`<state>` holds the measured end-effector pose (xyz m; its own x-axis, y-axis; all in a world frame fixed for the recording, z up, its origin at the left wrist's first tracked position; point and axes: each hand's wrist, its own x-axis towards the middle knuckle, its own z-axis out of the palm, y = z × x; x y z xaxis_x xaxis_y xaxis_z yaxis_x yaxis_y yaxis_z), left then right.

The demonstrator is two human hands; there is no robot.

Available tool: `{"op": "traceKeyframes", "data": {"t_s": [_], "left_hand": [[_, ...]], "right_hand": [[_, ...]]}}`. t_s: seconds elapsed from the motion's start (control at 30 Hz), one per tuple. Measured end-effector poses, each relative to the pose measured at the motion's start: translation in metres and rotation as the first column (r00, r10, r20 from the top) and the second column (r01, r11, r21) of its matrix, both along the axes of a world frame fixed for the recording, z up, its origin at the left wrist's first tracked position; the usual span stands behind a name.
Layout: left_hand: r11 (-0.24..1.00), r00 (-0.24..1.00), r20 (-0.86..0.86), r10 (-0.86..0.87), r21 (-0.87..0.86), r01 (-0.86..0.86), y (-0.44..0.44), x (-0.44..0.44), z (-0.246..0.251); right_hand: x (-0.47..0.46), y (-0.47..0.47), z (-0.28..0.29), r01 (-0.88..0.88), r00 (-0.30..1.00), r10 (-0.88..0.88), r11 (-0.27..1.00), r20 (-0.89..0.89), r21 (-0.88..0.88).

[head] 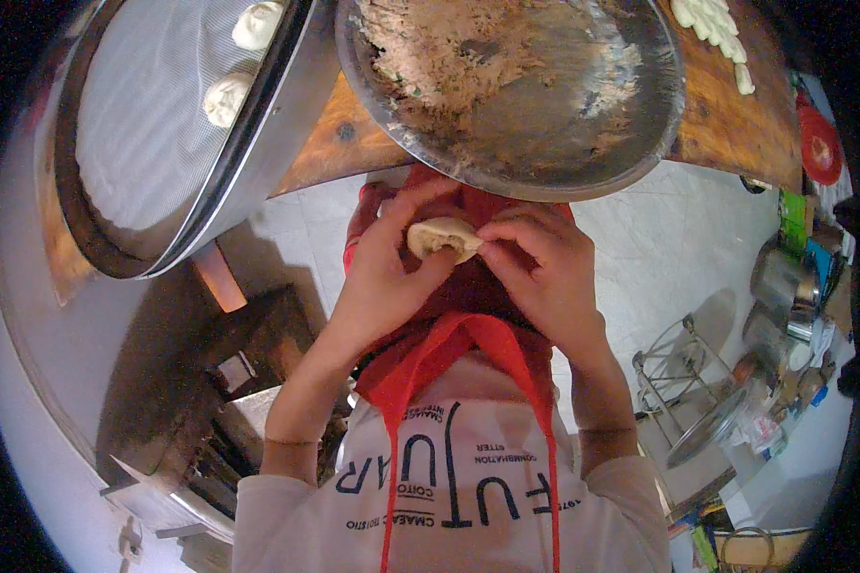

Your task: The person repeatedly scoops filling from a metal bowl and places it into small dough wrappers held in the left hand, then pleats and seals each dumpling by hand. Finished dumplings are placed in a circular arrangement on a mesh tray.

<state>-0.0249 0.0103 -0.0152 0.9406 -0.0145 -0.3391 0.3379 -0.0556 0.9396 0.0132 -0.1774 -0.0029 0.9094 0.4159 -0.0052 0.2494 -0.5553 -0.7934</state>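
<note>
A round dough wrapper (441,233) with brown filling in its middle rests cupped in my left hand (390,261). The left thumb presses on the filling. On the other side, my right hand (541,258) pinches the wrapper's edge between thumb and fingertips. Just beyond both hands is a wide metal bowl (616,183), with minced filling (451,64) spread over its left part. Two pleated buns, a nearer one (227,100) and a farther one (256,26), sit on the mesh liner (143,122) of a round steamer (258,150) at the left.
The bowl stands on a wooden table (731,143), with a row of overlapping dough pieces (713,32) at the far right. A metal rack (677,379) is on the right, near a red basin (820,143) and clutter. A red apron (466,336) covers my lap.
</note>
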Motion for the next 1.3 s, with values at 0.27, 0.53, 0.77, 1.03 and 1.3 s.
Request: {"op": "traceKeyframes", "data": {"t_s": [0.27,0.53,0.77,1.03,1.3], "left_hand": [[0.981,0.994,-0.111,0.023,-0.189,-0.044,-0.005,-0.009,0.001],[0.964,0.970,0.148,-0.193,0.211,0.160,0.002,-0.001,0.004],[0.991,0.998,-0.012,-0.066,-0.117,0.064,-0.001,0.000,0.002],[0.882,0.958,-0.274,0.087,-0.425,-0.202,-0.013,-0.013,0.008],[0.980,0.991,-0.009,-0.134,-0.152,0.131,-0.002,-0.001,0.007]], "right_hand": [[0.000,0.001,0.004,-0.003,0.997,0.002,1.000,0.083,0.016],[0.000,0.007,0.011,-0.002,0.997,0.000,0.999,0.073,0.039],[0.003,0.002,0.001,0.010,1.000,-0.010,0.999,0.012,-0.043],[0.004,0.006,0.000,-0.005,0.997,0.004,1.000,0.073,0.009],[0.006,0.004,0.005,-0.043,0.995,0.040,0.998,0.090,0.040]]}}
